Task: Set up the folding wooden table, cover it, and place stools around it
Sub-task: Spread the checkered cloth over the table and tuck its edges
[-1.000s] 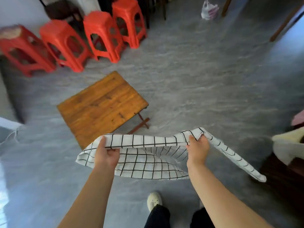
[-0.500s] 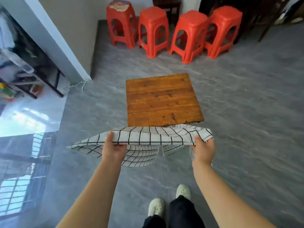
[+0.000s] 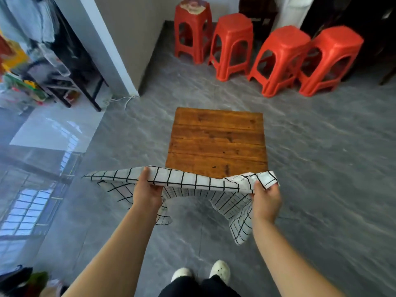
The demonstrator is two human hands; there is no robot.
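Head view, only one we have.

- We see the left hand clenched on the top edge of the checked cloth, thumb on top and fingers curled underneath.
- The right hand grasps the cloth's other end the same way. Its thumb presses on top, and fingertips show under the corner at 1 o'clock of the hand.
- The cloth is off the floor, stretched between both hands and partly bunched. One flap hangs at 5 o'clock of the left hand, a longer one at 7 o'clock of the right. A pointed tip sticks out to 9 o'clock past the left hand.
- The wooden table stands at 12 o'clock of the cloth with its top bare and its legs hidden under the top. The cloth edge overlaps the table's near edge in frame. We cannot tell whether they touch.
- Four red stools stand in a row at 12 to 1 o'clock beyond the table, well apart from it. The leftmost seat is worn and discoloured.
- White shoes are at 6 o'clock.
- There is a wall corner at 11 o'clock with a white cord at its foot, and a dark rack at 10 o'clock.
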